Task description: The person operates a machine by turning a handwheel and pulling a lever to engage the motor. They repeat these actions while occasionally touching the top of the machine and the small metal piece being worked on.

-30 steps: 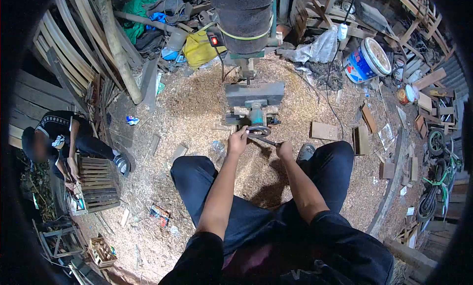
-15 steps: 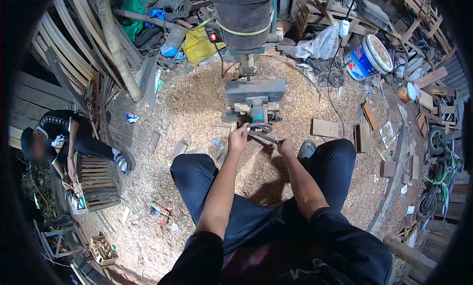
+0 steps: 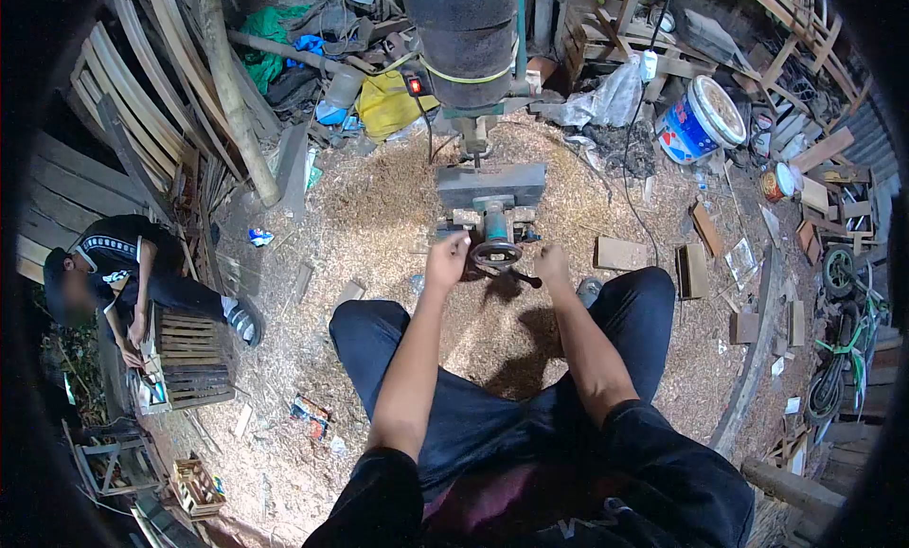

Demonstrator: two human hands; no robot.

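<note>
My left hand (image 3: 447,259) is closed just left of a metal handwheel (image 3: 496,255), apart from its rim. What it holds, if anything, is hidden. My right hand (image 3: 551,265) is curled on the other side, slightly above and right of the dark ball-ended lever (image 3: 526,280), no longer around it. Its palm is hidden too. The handwheel sits on the front of a green and grey machine vise or slide (image 3: 496,223). Behind it lies a grey metal block (image 3: 491,182), under the spindle (image 3: 476,156) of a drill-like machine with a large dark motor housing (image 3: 463,51).
Wood shavings cover the floor (image 3: 379,198). A switch with a red light (image 3: 415,86) hangs beside the motor. A paint bucket (image 3: 701,120) and wood blocks (image 3: 621,254) are at the right. At the left, another person (image 3: 142,274) sits by a slatted wooden crate (image 3: 194,344).
My left hand has come off the handwheel's rim, shifting left. My right hand has let go of the lever and risen slightly. The lever's ball end now shows.
</note>
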